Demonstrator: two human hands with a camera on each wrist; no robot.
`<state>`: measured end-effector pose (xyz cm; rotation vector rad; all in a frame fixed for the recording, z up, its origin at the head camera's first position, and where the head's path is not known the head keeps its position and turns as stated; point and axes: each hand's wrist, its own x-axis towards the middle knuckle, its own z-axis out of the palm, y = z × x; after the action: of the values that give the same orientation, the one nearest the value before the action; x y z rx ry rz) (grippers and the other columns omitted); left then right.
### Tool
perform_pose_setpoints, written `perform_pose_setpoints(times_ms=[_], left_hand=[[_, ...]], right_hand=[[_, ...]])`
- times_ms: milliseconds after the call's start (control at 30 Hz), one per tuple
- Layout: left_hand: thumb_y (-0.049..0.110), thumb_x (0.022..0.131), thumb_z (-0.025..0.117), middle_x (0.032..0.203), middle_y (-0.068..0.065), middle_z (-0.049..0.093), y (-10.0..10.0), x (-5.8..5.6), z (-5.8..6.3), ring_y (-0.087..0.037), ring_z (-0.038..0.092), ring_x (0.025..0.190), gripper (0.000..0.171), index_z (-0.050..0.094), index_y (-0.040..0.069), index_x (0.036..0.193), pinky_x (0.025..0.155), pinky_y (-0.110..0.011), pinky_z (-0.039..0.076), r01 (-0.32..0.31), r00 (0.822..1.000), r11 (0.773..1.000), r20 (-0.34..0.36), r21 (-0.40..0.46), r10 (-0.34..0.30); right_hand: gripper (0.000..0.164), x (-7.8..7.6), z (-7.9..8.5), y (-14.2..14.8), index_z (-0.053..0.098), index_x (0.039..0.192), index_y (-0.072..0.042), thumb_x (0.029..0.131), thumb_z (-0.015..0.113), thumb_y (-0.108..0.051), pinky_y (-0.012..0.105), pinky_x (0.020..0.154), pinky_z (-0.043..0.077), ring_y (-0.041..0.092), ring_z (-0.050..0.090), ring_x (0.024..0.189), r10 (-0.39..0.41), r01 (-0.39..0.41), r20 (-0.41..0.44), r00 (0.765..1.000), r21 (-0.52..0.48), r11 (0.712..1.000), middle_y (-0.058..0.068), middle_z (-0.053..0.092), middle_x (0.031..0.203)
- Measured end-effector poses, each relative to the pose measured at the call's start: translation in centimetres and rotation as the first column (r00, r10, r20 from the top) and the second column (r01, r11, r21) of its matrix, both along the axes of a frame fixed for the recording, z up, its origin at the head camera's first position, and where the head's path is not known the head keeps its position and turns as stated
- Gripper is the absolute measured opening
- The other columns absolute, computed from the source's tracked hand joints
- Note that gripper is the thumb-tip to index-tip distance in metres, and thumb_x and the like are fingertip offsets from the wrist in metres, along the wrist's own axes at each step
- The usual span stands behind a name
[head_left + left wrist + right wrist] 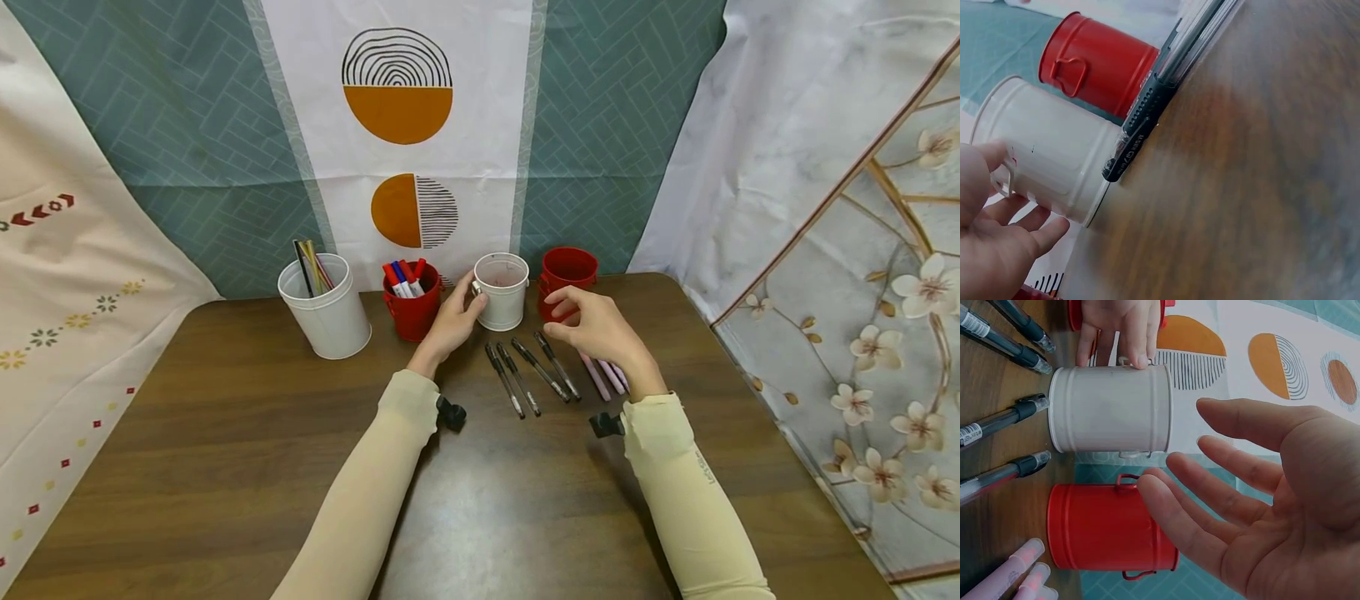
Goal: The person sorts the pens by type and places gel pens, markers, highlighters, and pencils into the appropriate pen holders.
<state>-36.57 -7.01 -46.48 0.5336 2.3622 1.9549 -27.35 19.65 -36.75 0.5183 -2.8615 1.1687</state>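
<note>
My left hand (450, 321) holds the side of a small white bucket (502, 304), thumb at its wire handle and fingers along the far side. The bucket stands upright on the table; only a little of its inside shows in the head view. My right hand (596, 325) hovers in front of an upright red bucket (568, 265), holding nothing. In the right wrist view its fingers (1210, 494) are spread and loosely bent, overlapping the red bucket. Several clear gel pens with black caps (531, 367) lie side by side before the white bucket. Pink pens (596, 377) lie partly hidden under my right hand.
Left of my left hand stands another red bucket (414, 312) holding red and blue markers (403, 277). Farther left is a larger white bucket (326, 312) with pencils (311, 267). A patterned cloth (600, 125) hangs behind the wooden table (225, 433).
</note>
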Motion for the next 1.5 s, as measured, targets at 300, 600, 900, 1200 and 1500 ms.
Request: perform_pose_setpoints(times_ms=[300,600,900,1200,1500], left_hand=[[0.026,0.112,0.055,0.172,-0.007,0.034,0.4,0.2,-0.1,-0.023,0.033,0.158,0.063,0.029,0.019,0.17,0.126,-0.044,0.033,-0.044,0.999,0.998,-0.022,-0.047,0.043],[0.027,0.111,0.058,0.171,-0.005,0.037,0.2,0.1,0.1,-0.023,0.034,0.157,0.064,0.031,0.02,0.169,0.126,-0.045,0.034,-0.065,0.998,0.997,-0.021,-0.051,0.064],[0.028,0.111,0.058,0.17,-0.006,0.039,0.2,-0.1,0.0,-0.024,0.037,0.156,0.063,0.033,0.021,0.168,0.125,-0.045,0.035,-0.062,0.998,0.997,-0.023,-0.051,0.061],[0.028,0.111,0.058,0.17,-0.005,0.038,0.1,0.0,0.0,-0.024,0.039,0.155,0.064,0.031,0.022,0.169,0.123,-0.045,0.038,-0.068,0.998,0.996,-0.009,-0.059,0.068],[0.03,0.111,0.058,0.17,-0.006,0.039,-0.1,0.2,0.0,-0.027,0.038,0.156,0.065,0.031,0.021,0.169,0.123,-0.047,0.038,-0.066,0.998,0.995,-0.007,-0.072,0.066]], right_hand=[[0.039,0.4,-0.3,-1.0,0.067,0.132,-0.007,0.095,0.079,-0.013,0.049,0.09,0.06,0.033,0.071,0.105,0.035,-0.036,0.022,0.999,0.051,0.998,0.018,0.073,0.118],[0.039,0.6,-1.3,-3.7,0.07,0.13,-0.002,0.094,0.08,-0.016,0.045,0.084,0.06,0.026,0.069,0.091,0.124,-0.128,0.034,0.992,0.158,0.979,0.011,0.076,0.103],[0.037,0.3,-3.7,-7.1,0.072,0.126,-0.001,0.094,0.081,-0.016,0.042,0.079,0.058,0.02,0.066,0.079,0.132,-0.156,0.093,0.987,0.338,0.928,0.005,0.072,0.087],[0.027,0.1,-4.9,-9.6,0.074,0.112,-0.001,0.09,0.085,-0.012,0.051,0.095,0.058,0.034,0.072,0.101,0.077,-0.097,0.063,0.995,0.439,0.893,0.012,0.076,0.104],[0.035,0.4,-5.5,-10.8,0.067,0.105,-0.001,0.084,0.091,-0.014,0.046,0.082,0.061,0.035,0.073,0.092,-0.013,-0.018,0.06,0.998,0.49,0.872,0.014,0.071,0.096]])
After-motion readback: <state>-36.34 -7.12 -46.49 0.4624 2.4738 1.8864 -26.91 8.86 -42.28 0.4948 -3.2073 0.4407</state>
